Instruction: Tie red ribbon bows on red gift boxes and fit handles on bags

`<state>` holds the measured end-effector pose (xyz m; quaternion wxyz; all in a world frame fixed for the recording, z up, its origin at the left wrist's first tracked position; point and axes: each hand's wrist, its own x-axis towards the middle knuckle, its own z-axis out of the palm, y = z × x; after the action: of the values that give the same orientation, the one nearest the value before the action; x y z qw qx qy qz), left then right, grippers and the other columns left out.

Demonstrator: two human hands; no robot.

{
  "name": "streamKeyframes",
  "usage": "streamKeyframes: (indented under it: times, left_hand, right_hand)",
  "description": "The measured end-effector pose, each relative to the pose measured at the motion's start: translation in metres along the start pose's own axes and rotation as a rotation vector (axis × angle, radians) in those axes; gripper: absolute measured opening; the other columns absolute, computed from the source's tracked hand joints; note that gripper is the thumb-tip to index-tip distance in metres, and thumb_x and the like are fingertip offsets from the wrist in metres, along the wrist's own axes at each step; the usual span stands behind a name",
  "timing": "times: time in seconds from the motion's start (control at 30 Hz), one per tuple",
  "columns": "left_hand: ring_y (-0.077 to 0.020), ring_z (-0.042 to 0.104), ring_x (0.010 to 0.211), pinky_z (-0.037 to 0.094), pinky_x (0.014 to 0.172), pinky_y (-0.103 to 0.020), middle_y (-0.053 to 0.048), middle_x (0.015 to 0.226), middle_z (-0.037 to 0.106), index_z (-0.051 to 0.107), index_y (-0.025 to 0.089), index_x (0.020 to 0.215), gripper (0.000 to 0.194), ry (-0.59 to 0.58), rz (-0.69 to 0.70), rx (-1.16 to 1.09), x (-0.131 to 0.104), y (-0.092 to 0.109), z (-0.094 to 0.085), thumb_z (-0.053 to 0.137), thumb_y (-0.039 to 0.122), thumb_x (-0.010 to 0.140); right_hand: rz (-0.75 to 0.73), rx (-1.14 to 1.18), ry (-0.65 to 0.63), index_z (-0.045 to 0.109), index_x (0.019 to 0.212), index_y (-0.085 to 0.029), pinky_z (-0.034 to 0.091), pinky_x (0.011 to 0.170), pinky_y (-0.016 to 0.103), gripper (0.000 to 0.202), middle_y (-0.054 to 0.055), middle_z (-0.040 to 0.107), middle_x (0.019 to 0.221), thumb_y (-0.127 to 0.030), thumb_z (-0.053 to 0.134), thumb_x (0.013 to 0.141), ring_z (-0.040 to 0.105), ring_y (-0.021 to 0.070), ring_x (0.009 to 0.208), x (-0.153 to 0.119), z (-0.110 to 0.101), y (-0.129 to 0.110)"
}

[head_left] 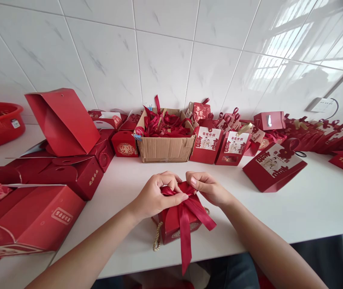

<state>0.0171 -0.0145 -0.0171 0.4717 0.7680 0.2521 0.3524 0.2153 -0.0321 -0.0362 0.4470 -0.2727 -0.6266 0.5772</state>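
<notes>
A small red gift box (168,224) with gold rope cords at its sides stands on the white table near the front edge. Red ribbon (185,228) is tied in a bow on its top, and two tails hang down over the front. My left hand (159,194) pinches the bow's left loop and centre, thumb pointing right. At the bow's right side, my right hand (209,188) holds the ribbon between thumb and forefinger. The fingertips partly hide the knot.
A cardboard box (167,150) of red ribbons stands against the tiled wall. Large red boxes (63,120) are piled left, beside a red basket (17,132). Decorated red boxes (207,150) line the back right; one tilted box (275,166) lies nearer.
</notes>
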Motion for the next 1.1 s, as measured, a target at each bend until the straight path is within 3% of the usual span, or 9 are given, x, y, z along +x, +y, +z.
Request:
streamKeyframes:
  times: [0.23,0.53,1.1]
  left_hand:
    - [-0.0224,0.058,0.096,0.043,0.082,-0.033,0.001,0.059,0.055,0.030,0.022,0.057,0.043,-0.005,-0.011,-0.005,0.0011,-0.0025,-0.0002,0.070,0.019,0.072]
    - [-0.0238,0.058,0.097,0.043,0.082,-0.034,0.000,0.060,0.055,0.029,0.022,0.057,0.043,-0.006,-0.013,0.015,-0.0001,-0.0019,-0.0003,0.070,0.023,0.072]
    - [-0.0245,0.057,0.098,0.044,0.082,-0.034,-0.001,0.059,0.054,0.029,0.022,0.055,0.043,0.010,-0.022,0.054,0.0026,0.0004,0.0010,0.069,0.025,0.071]
  right_hand:
    - [0.027,0.041,-0.009,0.046,0.056,-0.016,0.023,0.059,0.029,0.042,-0.003,0.036,0.065,-0.039,0.056,0.090,0.033,0.0103,0.059,0.0004,-0.0027,-0.0011]
    - [0.056,0.095,0.030,0.033,0.050,-0.018,0.016,0.058,0.030,0.051,-0.005,0.025,0.062,-0.039,0.062,0.086,0.021,0.0102,0.056,0.0016,-0.0032,0.0003]
    - [0.067,0.203,0.018,0.034,0.048,-0.018,0.020,0.058,0.029,0.048,-0.004,0.027,0.060,-0.036,0.061,0.084,0.024,0.0105,0.055,0.0041,-0.0035,0.0028]
